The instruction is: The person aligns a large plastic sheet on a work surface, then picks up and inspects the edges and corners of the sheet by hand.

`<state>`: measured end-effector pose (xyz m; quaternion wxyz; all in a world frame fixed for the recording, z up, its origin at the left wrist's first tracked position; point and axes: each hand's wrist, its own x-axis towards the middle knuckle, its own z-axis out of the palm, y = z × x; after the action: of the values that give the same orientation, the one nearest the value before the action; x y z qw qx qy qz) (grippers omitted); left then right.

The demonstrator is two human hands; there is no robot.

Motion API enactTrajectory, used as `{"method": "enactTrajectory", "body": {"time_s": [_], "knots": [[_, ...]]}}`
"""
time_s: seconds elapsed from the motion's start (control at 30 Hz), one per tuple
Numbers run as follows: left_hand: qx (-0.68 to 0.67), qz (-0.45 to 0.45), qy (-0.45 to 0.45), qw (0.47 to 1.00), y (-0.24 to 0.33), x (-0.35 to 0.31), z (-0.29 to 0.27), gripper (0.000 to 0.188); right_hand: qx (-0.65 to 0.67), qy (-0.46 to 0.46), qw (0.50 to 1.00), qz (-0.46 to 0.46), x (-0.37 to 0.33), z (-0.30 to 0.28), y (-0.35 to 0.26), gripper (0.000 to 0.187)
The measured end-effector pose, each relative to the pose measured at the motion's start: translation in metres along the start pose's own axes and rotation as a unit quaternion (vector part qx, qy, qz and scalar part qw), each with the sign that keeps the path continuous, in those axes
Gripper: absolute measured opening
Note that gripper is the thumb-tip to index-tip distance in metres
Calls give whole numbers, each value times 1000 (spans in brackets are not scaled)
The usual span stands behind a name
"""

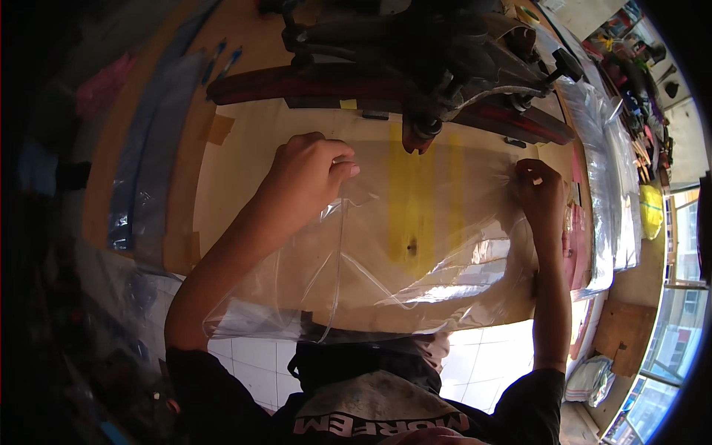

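A sheet of clear plastic film [363, 252] spreads over the wooden worktop [230, 163] and hangs past its near edge. At its upper left, my left hand [319, 163] pinches the film between thumb and fingers. My right hand [540, 182] is closed on the film's upper right corner, where creases gather toward the fingers. Yellow strips [411, 222] on the worktop show through the film. Beyond my hands stands a dark metal machine [445, 59] with a long red-and-black bar [319, 85]; both hands are nearer to me than that bar.
Folded clear plastic sheets [148, 163] lie along the left side, with two blue pens [222, 63] at the far left. More plastic sheets [612, 163] hang over the right edge. A tape roll [529, 15] is at the back right. White floor tiles [482, 363] show below.
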<state>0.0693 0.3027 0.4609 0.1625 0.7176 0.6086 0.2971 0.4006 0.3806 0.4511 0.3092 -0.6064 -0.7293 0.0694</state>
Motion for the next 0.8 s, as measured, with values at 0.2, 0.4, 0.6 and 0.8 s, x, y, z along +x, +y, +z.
{"method": "enactTrajectory", "body": {"time_s": [0.2,0.4,0.6,0.8], "knots": [[-3,15,-6,1000,-1,18,1,20,-16,-48,999,-8,15,-2,15,21],[9,-7,-14,1000,-4,26,8,17,-77,1,996,-33,13,5,22,18],[45,1,-42,998,-4,21,3,24,-42,15,998,-42,12,9,8,16],[89,6,-47,995,-1,22,6,26,-45,7,999,-18,12,6,6,16]]}}
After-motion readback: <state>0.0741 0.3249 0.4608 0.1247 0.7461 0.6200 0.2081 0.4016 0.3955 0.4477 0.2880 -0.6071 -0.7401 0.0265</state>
